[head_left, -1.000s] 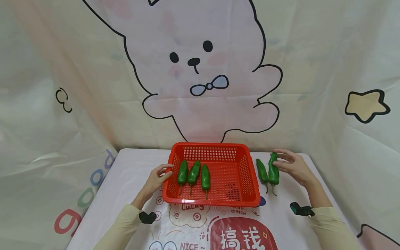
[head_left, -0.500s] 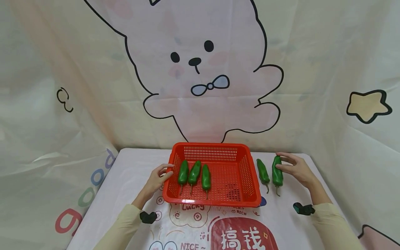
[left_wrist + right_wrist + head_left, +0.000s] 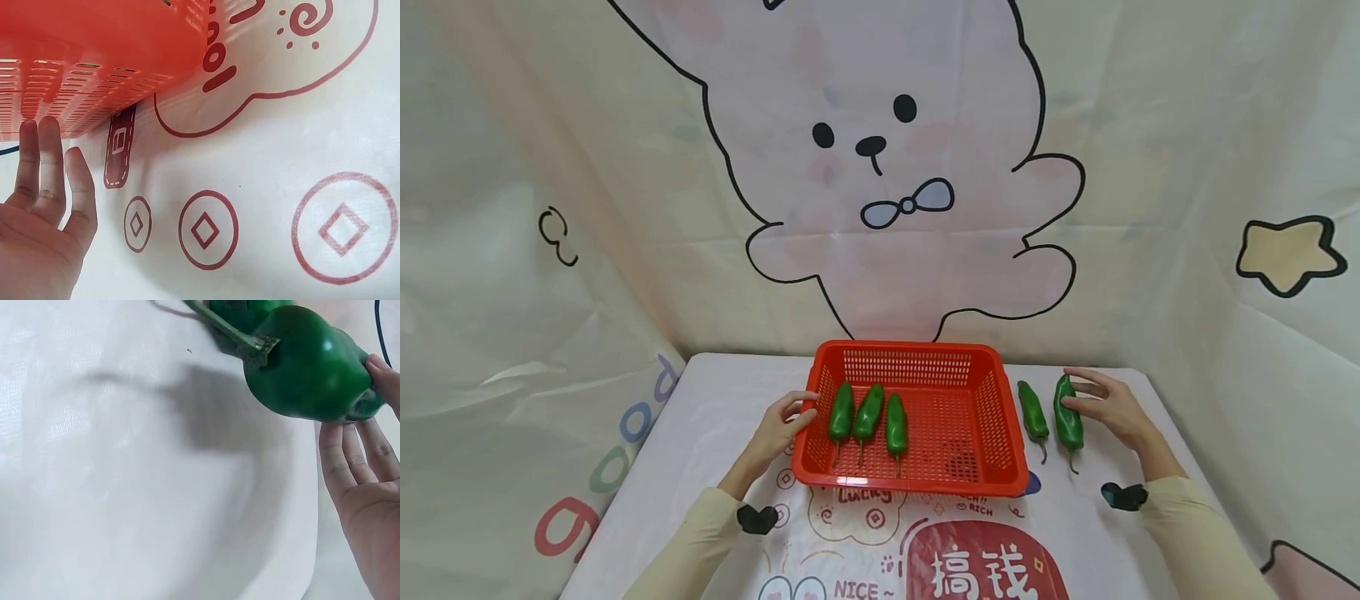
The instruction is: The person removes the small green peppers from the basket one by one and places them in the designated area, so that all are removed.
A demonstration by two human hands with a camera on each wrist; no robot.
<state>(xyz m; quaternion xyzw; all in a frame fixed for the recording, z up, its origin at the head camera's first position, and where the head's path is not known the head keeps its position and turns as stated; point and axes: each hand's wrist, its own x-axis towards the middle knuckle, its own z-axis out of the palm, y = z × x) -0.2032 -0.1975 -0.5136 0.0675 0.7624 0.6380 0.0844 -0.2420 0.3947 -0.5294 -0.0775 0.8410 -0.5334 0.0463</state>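
A red slotted basket (image 3: 928,484) holds three green peppers, the rightmost of them (image 3: 896,425) lying a little apart. At the basket's left wall is my left hand (image 3: 775,429), thumb and fingers at the rim; in the left wrist view the fingers of that hand (image 3: 53,200) extend against the slotted side. Right of the basket, my right hand (image 3: 1112,408) pinches a green pepper (image 3: 1067,421) near its upper end. The right wrist view shows this pepper (image 3: 309,369) between thumb and fingers of the hand (image 3: 369,487), its shadow falling on the table.
Between the basket and the held pepper lies another green pepper (image 3: 1033,412). The white table cover (image 3: 730,392) has red printed drawings and lettering. Behind the table hangs a cloth (image 3: 880,275) with a cartoon animal.
The right hand and its pepper have shifted right, away from the neighbouring pepper. The pepper's stem end now leans slightly further right. The left hand stays at the basket.
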